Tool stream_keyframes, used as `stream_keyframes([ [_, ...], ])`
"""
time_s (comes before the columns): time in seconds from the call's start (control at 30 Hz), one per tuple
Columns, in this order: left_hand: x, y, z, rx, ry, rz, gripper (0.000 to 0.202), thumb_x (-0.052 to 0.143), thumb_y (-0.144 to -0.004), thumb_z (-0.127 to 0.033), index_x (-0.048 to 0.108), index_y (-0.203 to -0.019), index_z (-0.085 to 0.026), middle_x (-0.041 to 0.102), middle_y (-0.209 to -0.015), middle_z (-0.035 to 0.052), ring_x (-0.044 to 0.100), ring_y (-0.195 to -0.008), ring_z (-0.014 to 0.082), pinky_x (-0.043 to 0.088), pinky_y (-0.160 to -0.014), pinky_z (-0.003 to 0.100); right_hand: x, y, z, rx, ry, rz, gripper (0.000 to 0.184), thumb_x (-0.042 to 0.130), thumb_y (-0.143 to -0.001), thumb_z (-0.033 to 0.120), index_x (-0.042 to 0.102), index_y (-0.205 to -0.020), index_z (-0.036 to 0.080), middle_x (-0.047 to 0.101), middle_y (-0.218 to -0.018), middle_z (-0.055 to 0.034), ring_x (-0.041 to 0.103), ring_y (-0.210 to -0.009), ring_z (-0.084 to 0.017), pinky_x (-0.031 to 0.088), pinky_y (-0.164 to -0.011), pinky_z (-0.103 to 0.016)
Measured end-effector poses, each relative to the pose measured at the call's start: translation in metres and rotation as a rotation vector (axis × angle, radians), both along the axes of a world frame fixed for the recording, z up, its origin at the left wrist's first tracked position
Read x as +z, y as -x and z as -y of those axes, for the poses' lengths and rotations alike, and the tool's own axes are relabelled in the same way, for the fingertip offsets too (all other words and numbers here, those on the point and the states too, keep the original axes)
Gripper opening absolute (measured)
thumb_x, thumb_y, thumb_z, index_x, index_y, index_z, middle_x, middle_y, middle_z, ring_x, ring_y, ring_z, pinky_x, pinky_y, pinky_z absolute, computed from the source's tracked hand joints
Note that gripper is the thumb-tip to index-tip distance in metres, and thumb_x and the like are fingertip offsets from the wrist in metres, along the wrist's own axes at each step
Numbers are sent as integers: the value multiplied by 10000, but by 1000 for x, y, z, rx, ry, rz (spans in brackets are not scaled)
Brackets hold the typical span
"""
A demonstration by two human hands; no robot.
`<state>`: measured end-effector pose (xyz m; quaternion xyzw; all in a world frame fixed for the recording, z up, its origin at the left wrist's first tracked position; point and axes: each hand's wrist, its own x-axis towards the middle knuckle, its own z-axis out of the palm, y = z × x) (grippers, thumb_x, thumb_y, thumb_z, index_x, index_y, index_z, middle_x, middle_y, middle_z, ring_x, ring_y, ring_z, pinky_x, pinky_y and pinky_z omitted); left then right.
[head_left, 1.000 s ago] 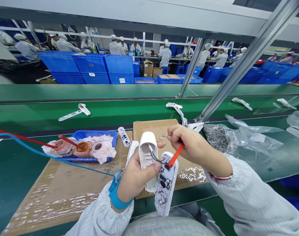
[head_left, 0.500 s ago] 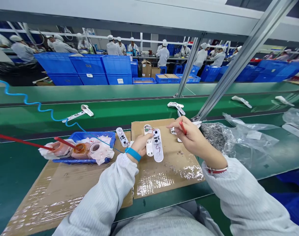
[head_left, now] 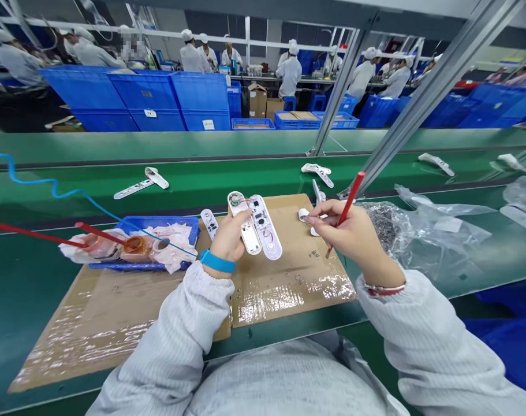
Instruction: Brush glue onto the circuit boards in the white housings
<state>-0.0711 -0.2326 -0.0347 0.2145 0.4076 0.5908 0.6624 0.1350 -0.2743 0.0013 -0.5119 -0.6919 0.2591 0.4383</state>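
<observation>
While left hand [head_left: 230,237] presses housings [head_left: 265,228] by cardboard's edge [head_left: 288,197], right hand [head_left: 349,234] pinches a rod [head_left: 344,205].

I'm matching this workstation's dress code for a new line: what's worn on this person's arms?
The left sleeve and right sleeve are pale and finely ribbed, with gathered cuffs. The left wrist has a blue strap, with a thin blue cord running toward it. The right wrist has a thin red-and-white band.

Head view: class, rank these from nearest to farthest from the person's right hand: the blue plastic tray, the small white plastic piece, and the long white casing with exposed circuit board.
From the right hand:
1. Small white plastic piece, by its fingertips.
2. Long white casing with exposed circuit board, further left.
3. Blue plastic tray, farthest left.
</observation>
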Motion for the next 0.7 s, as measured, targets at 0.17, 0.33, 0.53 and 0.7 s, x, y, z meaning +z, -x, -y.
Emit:
stream_keyframes([
  [0.17,0,5,1,89,-14,14,141,641,-750,-133,631,-889,-115,698,-834,57,660,-777,182,520,-810,357,1,2,3,104,-191,103,45,673,-808,238,695,-810,199,645,-676,-3,576,-549,-131,465,-517,-272],
  [0.33,12,-2,21,-47,-107,-33,324,724,-686,-166,620,-990,-127,697,-953,80,652,-912,227,490,-878,380,6,7,7,183,-371,215,112,641,-839,157,714,-867,237,656,-847,-15,630,-765,-153,533,-658,-289],
  [0.53,25,-7,36,-139,-107,24,284,692,-732,-158,605,-1000,-124,677,-1000,97,631,-971,246,471,-910,415,-1,24,21,322,-473,339,93,590,-867,126,658,-887,187,694,-823,-25,654,-730,-149,538,-636,-263],
  [0.7,31,-8,41,-116,-78,66,222,621,-791,-123,587,-1010,-138,666,-1008,83,632,-939,225,477,-903,415,-10,33,28,400,-546,381,176,522,-873,48,657,-864,161,667,-867,-48,628,-725,-138,491,-576,-243],
])
